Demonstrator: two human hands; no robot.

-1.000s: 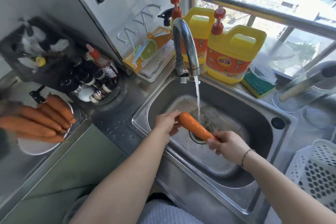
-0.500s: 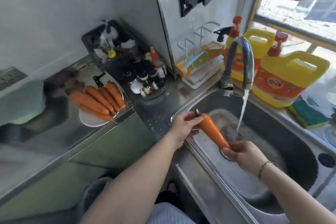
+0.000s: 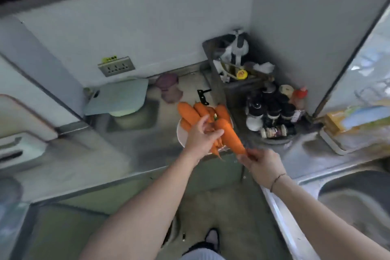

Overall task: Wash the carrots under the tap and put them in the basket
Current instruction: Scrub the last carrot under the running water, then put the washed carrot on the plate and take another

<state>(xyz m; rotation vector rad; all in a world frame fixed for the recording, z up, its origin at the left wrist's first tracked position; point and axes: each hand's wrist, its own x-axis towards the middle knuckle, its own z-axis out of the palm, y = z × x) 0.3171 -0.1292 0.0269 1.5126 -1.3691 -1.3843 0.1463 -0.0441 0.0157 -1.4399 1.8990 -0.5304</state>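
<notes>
**Carrot held over the plate, basket out of sight**

I have one carrot (image 3: pixel 231 136) between my two hands, just right of the middle of the frame. My right hand (image 3: pixel 262 163) pinches its thin tip with curled fingers. My left hand (image 3: pixel 199 135) is at the thick end, thumb against the carrot and fingers loosely bent; the blur keeps me from telling whether it really grips or only steadies it, but it looks like a light hold.

The carrot slants over the near rim of the white plate (image 3: pixel 180 133), where the other carrots (image 3: pixel 191 112) lie in a heap on the steel surface (image 3: pixel 118 154). A knife (image 3: pixel 202 97) lies just behind the plate, and a rack of bottles (image 3: pixel 272 110) stands to its right in the corner. A cutting board (image 3: pixel 118 97) leans at the left of the frame. Only the edge of the sink (image 3: pixel 354 198) shows at the lower right; the tap and the basket are not in view.

My judgement is that I am between steps: this carrot is away from the water and above the unwashed pile. I cannot tell from here whether it is clean. The next move calls for one sure grip, freeing the other hand, and a turn toward the lower right, where the sink is, to rinse it or find the basket
</notes>
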